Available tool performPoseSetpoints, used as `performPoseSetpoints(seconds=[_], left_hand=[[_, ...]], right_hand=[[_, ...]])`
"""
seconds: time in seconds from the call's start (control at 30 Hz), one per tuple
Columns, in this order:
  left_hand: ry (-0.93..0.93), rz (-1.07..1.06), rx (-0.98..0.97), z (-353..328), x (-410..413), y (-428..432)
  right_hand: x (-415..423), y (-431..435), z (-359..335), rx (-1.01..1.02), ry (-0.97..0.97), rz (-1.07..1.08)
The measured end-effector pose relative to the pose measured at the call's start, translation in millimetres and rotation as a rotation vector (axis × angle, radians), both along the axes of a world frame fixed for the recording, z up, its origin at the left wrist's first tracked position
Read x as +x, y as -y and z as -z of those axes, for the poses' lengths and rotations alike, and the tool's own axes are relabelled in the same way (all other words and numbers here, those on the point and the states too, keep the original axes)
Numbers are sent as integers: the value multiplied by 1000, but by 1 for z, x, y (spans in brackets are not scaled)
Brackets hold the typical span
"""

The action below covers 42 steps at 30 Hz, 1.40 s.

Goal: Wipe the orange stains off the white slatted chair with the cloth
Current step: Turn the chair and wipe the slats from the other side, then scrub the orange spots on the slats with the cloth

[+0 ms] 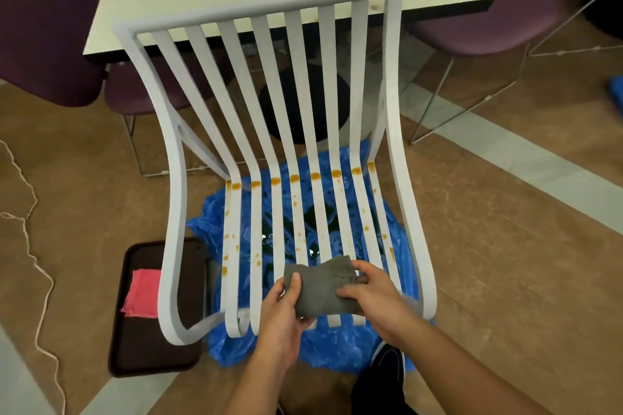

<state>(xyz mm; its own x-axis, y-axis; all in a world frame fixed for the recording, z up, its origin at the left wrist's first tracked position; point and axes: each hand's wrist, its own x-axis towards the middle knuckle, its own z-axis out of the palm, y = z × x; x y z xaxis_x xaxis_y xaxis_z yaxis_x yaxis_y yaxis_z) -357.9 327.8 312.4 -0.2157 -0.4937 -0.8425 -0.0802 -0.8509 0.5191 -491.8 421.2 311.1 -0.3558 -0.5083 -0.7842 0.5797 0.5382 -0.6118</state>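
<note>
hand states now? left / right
Left hand: grips the grey cloth, thumb on top.
Right hand: pinches the same cloth's other end.

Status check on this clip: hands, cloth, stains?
Left hand and right hand grip grey cloth over seat front. Orange stains on chair slats, unwiped. Nothing blocking.

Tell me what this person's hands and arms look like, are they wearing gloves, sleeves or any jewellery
No gloves: the left hand and the right hand are both bare. The left forearm and the right forearm are bare too, with no sleeve showing up to the frame's edge. No ring, watch or bracelet is visible on either side.
</note>
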Motion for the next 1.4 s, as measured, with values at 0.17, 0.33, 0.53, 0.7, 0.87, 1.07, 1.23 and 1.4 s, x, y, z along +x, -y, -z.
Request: performPoseSetpoints(seconds=[0.17,0.33,0.53,0.7,0.87,1.07,1.23,1.4], left_hand=[[-91,-92,-7,20,20,4],[-140,-61,-44,54,52,9],[-207,63,-112,103,81,35],[-191,136,-211,141,89,48],[-186,62,-238,174,89,59],[-252,-21,-256,189,83,64],[-305,5,-297,186,76,66],[-393,-92,-265,177,67,62]], right_hand=[[22,10,25,-64,3,23],[52,18,59,-86,3,68],[80,32,104,-208,38,190],[87,46,134,-261,-28,175],[85,66,145,-239,-130,0],[81,74,159,-239,-204,-35],[72,70,157,-301,-272,-24],[69,60,152,-342,-276,14]])
